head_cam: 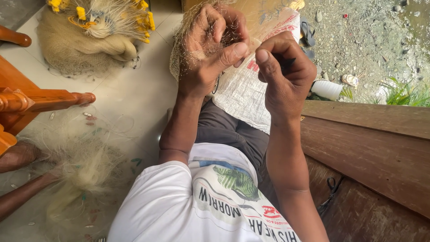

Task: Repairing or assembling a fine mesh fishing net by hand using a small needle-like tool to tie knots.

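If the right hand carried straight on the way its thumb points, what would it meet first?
The right hand points its thumb toward the left hand, so it would probably meet that hand's thumb and the fine fishing net bunched there. Depth between them is unclear.

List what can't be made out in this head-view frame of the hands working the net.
- Left hand: its curled fingers hide the fine net bunched in the palm.
- Right hand: a dark slim tool shows only as a tip; the fist hides the rest, so its kind is unclear.
- Net strands between the hands: too thin to trace.
- Net pile with yellow floats: cut off by the top edge.
- Scissors on the wooden bench: dim, partly behind the forearm.
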